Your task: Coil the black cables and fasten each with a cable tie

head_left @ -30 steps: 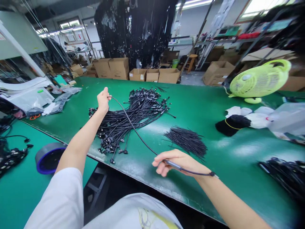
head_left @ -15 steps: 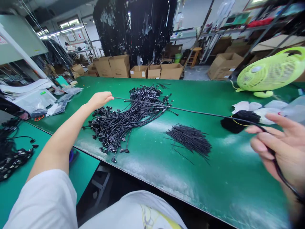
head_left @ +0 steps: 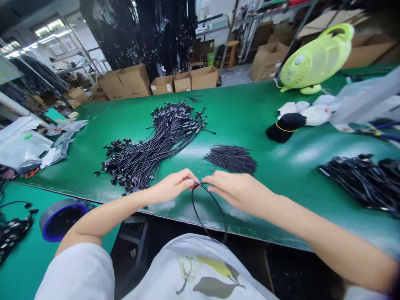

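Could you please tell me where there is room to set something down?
Bare tabletop lies between the cable pile and yellow-banded bundle, and between the thin strips and right-edge cables. It is crowded around the left hand, right hand and looped cable.

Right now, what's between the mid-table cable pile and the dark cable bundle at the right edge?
A pile of thin black strips, then a stretch of green tabletop, in the head view.
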Tool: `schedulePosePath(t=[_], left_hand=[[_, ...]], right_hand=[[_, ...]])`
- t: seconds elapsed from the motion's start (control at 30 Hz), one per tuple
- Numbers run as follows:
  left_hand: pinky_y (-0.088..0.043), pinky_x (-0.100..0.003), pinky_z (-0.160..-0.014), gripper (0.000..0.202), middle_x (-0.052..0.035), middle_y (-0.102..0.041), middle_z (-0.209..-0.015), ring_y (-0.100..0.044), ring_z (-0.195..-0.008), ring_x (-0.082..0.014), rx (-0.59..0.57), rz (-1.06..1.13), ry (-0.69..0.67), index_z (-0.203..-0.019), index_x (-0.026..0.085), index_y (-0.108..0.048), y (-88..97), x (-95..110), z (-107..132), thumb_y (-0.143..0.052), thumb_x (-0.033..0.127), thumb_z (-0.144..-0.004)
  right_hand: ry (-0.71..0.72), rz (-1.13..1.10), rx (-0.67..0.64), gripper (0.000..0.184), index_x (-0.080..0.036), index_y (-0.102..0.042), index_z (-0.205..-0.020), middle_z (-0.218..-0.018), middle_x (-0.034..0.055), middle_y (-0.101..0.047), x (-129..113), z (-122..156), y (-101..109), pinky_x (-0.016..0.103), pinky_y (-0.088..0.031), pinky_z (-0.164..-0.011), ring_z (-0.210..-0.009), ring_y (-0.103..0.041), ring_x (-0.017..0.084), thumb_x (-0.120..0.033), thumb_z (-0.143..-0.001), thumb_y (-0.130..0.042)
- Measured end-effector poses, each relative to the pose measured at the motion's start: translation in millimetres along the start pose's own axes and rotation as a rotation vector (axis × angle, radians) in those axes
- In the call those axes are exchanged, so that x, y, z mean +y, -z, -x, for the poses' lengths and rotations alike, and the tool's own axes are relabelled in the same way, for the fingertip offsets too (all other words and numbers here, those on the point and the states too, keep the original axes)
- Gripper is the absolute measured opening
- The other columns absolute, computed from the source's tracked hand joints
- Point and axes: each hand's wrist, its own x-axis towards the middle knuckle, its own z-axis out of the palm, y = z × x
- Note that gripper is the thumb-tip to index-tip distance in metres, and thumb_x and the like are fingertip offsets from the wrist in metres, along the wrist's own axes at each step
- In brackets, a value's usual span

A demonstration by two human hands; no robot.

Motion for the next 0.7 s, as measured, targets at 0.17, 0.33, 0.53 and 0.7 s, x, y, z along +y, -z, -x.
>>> schedulePosePath(t=[0.17,0.33,0.53,0.7], left_hand=[[-0.045,-0.026,-0.054,0.025,0.0,-0.063,-0.07,-0.056,-0.057,-0.0129,0.175,0.117,0.113,-0.078,0.023,-0.053,3.0,-4,10,-0.053,0.045,-0.091],[-0.03,-0.019,-0.039,0.03,0.0042,-0.048,-0.063,-0.039,-0.044,-0.0067,0.426,0.528,0.104,-0.072,0.021,-0.047,52.4,1,21,-0.061,0.045,-0.084],[-0.046,-0.024,-0.054,0.025,-0.0001,-0.06,-0.069,-0.058,-0.059,-0.0133,0.459,0.148,0.117,-0.07,0.022,-0.054,80.8,6,40,-0.064,0.042,-0.08],[-0.038,-0.017,-0.047,0.016,0.0025,-0.057,-0.056,-0.047,-0.047,-0.0086,0.727,-0.026,0.214,-0.068,0.02,-0.061,109.1,-25,49,-0.062,0.024,-0.084]], right_hand=[[-0.22,0.086,0.12,0.029,-0.021,-0.063,-0.105,-0.099,0.0061,-0.066,37,-10,25,0.027,-0.044,-0.068,-0.088,-0.062,0.019,-0.033,-0.098,-0.038],[-0.597,0.335,0.067,0.024,-0.019,-0.062,-0.09,-0.089,0.009,-0.06,70,16,24,0.027,-0.026,-0.05,-0.067,-0.052,0.017,-0.033,-0.096,-0.042],[-0.786,0.107,0.532,0.03,-0.026,-0.057,-0.097,-0.092,0.0097,-0.063,87,47,55,0.039,-0.044,-0.069,-0.085,-0.059,0.029,-0.045,-0.096,-0.033],[-0.929,0.397,0.571,0.036,-0.028,-0.057,-0.092,-0.085,0.0098,-0.058,106,74,76,0.044,-0.042,-0.067,-0.085,-0.058,0.033,-0.047,-0.097,-0.027]])
